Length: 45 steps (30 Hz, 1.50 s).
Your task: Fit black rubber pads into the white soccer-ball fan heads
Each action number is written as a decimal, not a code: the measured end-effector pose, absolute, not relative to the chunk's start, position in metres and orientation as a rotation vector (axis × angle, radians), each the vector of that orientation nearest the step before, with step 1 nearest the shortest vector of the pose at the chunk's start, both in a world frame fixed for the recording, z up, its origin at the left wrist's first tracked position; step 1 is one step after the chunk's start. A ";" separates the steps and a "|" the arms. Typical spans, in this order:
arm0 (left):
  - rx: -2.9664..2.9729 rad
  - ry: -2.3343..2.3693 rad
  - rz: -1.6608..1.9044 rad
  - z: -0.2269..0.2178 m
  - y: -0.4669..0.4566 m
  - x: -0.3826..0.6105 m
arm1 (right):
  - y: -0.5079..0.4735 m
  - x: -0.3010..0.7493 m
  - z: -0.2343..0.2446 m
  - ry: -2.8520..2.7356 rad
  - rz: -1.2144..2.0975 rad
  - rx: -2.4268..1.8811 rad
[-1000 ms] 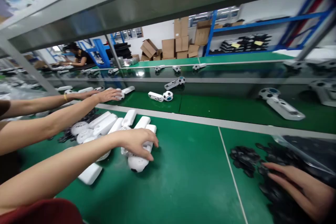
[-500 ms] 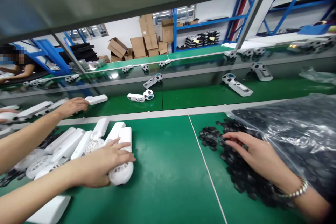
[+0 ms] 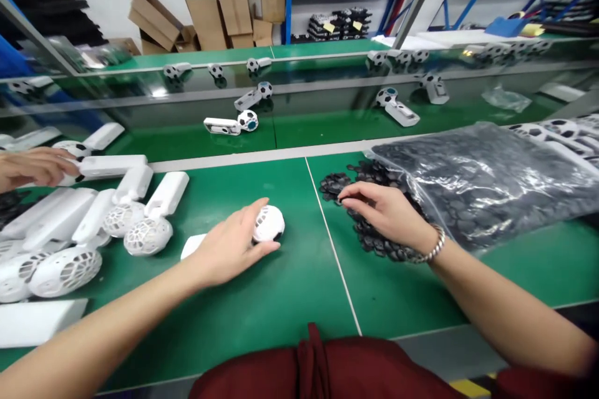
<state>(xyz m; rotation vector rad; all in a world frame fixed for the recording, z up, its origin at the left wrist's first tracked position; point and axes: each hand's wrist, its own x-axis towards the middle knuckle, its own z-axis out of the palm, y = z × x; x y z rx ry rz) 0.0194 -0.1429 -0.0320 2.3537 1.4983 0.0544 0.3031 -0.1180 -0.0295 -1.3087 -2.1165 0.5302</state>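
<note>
My left hand (image 3: 229, 246) is wrapped over a white handheld fan (image 3: 269, 223) lying on the green bench. The fan's round, slotted head shows between thumb and fingers, with a dark patch near its edge; part of the handle pokes out behind the hand. At the left edge of a pile of small black pieces (image 3: 374, 243), my right hand (image 3: 386, 209) has thumb and forefinger pinched together. Whatever is between those fingertips is too small to make out. A smaller cluster of black pieces (image 3: 333, 185) lies just beyond them.
Several white fans (image 3: 147, 235) crowd the bench on the left, near a co-worker's hand (image 3: 37, 165). A clear plastic bag of black pieces (image 3: 496, 181) lies on the right. Football-patterned fans (image 3: 248, 120) rest on the green conveyor (image 3: 322, 128) behind the bench's pale edge.
My left hand has drawn a fan out of the group on the left and moved right with it. My right hand remains at the black pieces, fingertips now pinched. The view has tilted down.
</note>
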 end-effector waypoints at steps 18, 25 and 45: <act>2.273 1.516 0.292 -0.045 -0.116 0.053 | -0.124 0.258 -0.037 -2.120 0.700 -1.041; 2.251 1.458 0.372 -0.048 -0.117 0.050 | -0.126 0.245 -0.054 -2.212 0.543 -0.846; 2.241 1.363 0.460 -0.048 -0.117 0.049 | -0.122 0.232 -0.069 -1.948 0.910 -1.064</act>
